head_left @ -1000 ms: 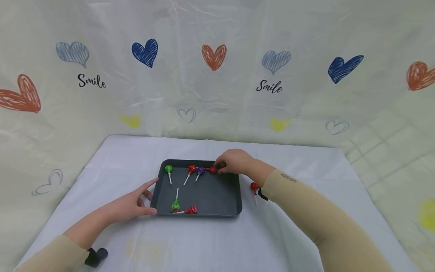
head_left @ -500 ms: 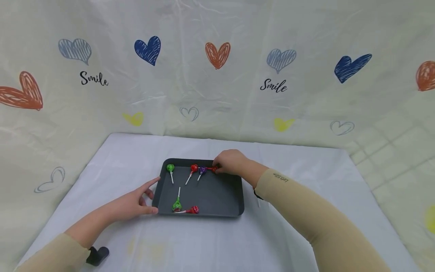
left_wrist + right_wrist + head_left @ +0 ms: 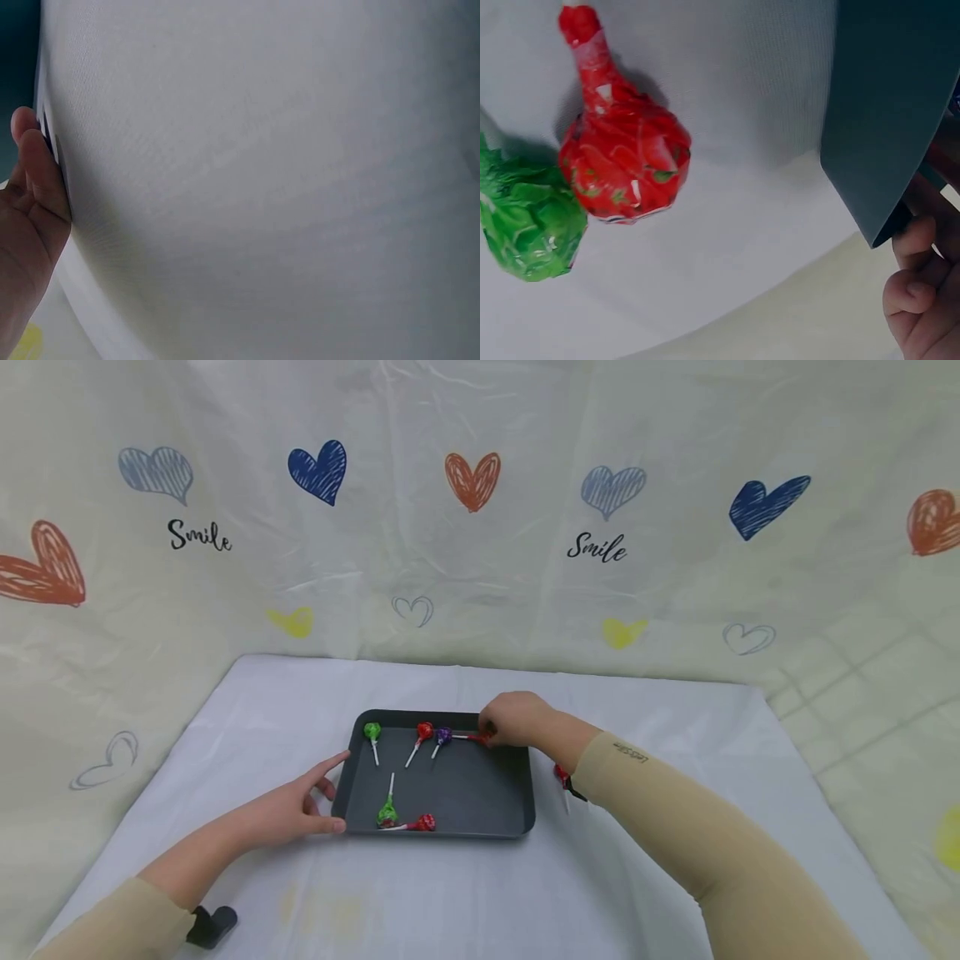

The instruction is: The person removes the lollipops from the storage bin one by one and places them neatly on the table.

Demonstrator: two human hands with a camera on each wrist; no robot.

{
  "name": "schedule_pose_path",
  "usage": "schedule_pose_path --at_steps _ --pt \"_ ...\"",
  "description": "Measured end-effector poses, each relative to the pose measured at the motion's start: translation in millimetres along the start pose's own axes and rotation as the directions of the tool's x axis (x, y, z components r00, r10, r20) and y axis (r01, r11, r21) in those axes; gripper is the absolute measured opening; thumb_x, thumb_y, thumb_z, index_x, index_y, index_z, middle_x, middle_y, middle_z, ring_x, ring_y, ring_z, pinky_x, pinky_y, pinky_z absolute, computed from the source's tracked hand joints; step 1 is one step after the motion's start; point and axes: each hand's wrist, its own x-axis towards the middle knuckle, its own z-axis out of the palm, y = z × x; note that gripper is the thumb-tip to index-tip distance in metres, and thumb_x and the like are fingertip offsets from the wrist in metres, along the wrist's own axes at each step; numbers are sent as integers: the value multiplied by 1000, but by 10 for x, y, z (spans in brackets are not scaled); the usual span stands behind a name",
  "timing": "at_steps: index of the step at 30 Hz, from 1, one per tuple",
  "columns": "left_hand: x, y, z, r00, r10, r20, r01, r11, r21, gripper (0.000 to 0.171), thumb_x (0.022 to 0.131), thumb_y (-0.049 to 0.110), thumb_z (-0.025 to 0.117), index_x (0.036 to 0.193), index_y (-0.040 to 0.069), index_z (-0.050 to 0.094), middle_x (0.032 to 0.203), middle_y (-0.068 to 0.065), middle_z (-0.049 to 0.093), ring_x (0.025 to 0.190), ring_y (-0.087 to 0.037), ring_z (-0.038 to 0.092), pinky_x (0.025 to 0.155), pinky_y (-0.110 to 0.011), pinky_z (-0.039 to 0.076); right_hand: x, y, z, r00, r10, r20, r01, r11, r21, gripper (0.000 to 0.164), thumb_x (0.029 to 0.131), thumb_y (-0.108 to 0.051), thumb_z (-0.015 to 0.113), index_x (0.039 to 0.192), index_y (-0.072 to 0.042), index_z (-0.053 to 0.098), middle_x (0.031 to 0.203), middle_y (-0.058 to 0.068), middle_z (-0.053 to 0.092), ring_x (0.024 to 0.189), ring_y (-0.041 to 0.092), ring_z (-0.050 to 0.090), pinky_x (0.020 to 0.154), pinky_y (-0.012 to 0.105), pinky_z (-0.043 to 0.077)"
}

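Note:
A dark grey baking tray (image 3: 465,793) lies on the white-covered table. My left hand (image 3: 288,810) rests against its left edge, index finger and thumb spread along the side. Over the back right corner, my right hand (image 3: 517,718) pinches a red lollipop (image 3: 480,738), whose stick points left toward a purple lollipop (image 3: 444,736). The fingers partly hide its head. Another red lollipop (image 3: 424,731) lies left of the purple one, with a green lollipop (image 3: 372,732) near the back left corner. At the front left are a second green lollipop (image 3: 387,815) and a red lollipop (image 3: 426,822).
Right of the tray, on the cloth, lie a red lollipop (image 3: 626,157) and a green lollipop (image 3: 536,225), mostly covered by the right wrist in the head view. A curtain with printed hearts (image 3: 472,481) hangs behind the table.
My right hand has closed its fingers on the red lollipop at the back and shifted it slightly right, away from the purple one. The left hand stays at the tray's edge.

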Motion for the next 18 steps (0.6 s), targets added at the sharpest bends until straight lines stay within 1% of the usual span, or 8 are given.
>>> schedule_pose_path --at_steps 5,9,13,15,18 --pt "-18 19 -2 1000 -3 8 3 1000 -2 110 75 44 85 158 30 16 117 -6 51 80 -18 55 69 -35 43 -70 35 -5 999 23 46 -25 999 39 10 89 -28 76 97 -21 75 88 -6 66 83 14 58 80 32 50" --pt "-35 25 -6 1000 -6 11 6 1000 -10 110 75 43 85 158 29 15 117 -7 50 80 -19 54 69 -35 44 -69 45 23 998 17 68 -21 998 67 14 88 -26 78 100 -21 75 89 -6 66 83 13 58 81 31 50" --pt "-39 33 -10 1000 -12 7 12 1000 -17 110 75 43 86 158 29 16 117 -7 50 80 -19 55 69 -35 44 -73 68 63 998 -24 64 18 996 93 15 88 -23 77 103 -23 75 93 -7 68 85 12 58 84 31 50" --pt "-35 30 -8 1000 -14 5 14 1000 -20 110 74 44 86 158 30 16 116 -6 50 80 -19 55 69 -35 44 -92 81 71 997 -58 55 51 992 117 14 88 -21 77 102 -22 76 94 -7 69 86 12 58 85 32 50" --pt "-37 16 -6 1000 -10 4 11 1000 -21 110 74 44 86 158 30 16 116 -6 50 80 -19 55 69 -36 44 -112 98 91 994 -103 45 96 986 134 15 90 -20 76 104 -24 76 96 -11 69 88 10 59 88 31 49"
